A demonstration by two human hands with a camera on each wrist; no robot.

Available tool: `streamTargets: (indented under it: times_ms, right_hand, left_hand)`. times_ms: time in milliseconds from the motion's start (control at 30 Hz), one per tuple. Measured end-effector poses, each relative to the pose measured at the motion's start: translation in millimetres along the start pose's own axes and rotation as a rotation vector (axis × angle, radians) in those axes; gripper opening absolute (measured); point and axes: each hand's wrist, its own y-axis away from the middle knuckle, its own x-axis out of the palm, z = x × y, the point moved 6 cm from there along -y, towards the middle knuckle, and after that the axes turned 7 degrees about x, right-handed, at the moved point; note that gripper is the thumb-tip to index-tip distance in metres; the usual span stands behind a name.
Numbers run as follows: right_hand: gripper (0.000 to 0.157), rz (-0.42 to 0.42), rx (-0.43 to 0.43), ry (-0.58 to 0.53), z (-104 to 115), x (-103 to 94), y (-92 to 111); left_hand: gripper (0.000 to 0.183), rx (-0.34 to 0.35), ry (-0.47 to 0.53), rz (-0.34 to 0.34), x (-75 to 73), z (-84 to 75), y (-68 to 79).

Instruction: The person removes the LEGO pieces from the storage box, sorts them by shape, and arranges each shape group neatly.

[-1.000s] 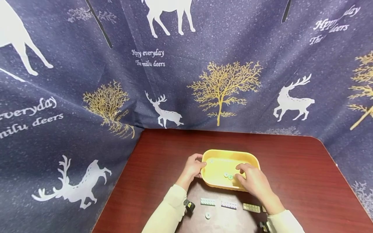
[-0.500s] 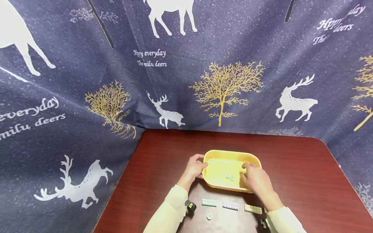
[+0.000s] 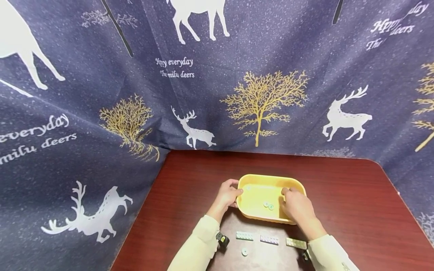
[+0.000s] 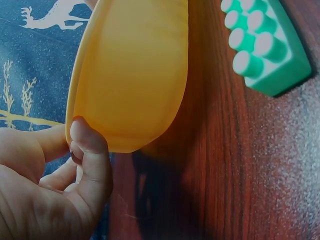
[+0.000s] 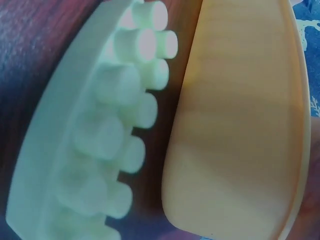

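The left hand [image 3: 228, 194] pinches the rim of the yellow tub [image 3: 266, 219], set between both hands, while the right hand [image 3: 298, 205] reaches inside, fingers bunched; whether they grip anything I cannot tell. This seems a reach-and-steady step, the next move calling for a firm left hold. Compared with a second ago, the right fingers look closer together and farther from two small discs [image 3: 271, 207] on their left.
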Motion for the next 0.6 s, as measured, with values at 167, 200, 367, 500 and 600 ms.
streamTargets:
  times_ms: [167,200,367,500,600]
  right_hand:
    - [0.011,-0.003,-0.021,-0.020,2.1,4.4,0.2]
    - [0.010,-0.008,-0.028,-0.024,2.7,5.1,0.4]
    - [0.013,-0.028,-0.059,-0.041,5.3,5.5,-0.3]
    - [0.018,-0.041,-0.050,-0.050,5.5,2.5,0.3]
    - [0.020,-0.064,-0.041,-0.056,5.1,-0.8,0.6]
  left_hand:
    - [0.042,0.006,0.005,0.002,0.4,0.0,0.4]
    - [0.042,0.005,0.008,0.003,0.5,0.5,0.5]
    - [0.041,0.006,0.005,0.004,1.0,1.5,0.0]
    - [0.041,0.006,0.015,0.005,1.2,1.7,0.0]
    - [0.041,0.011,0.019,0.003,0.8,0.9,0.0]
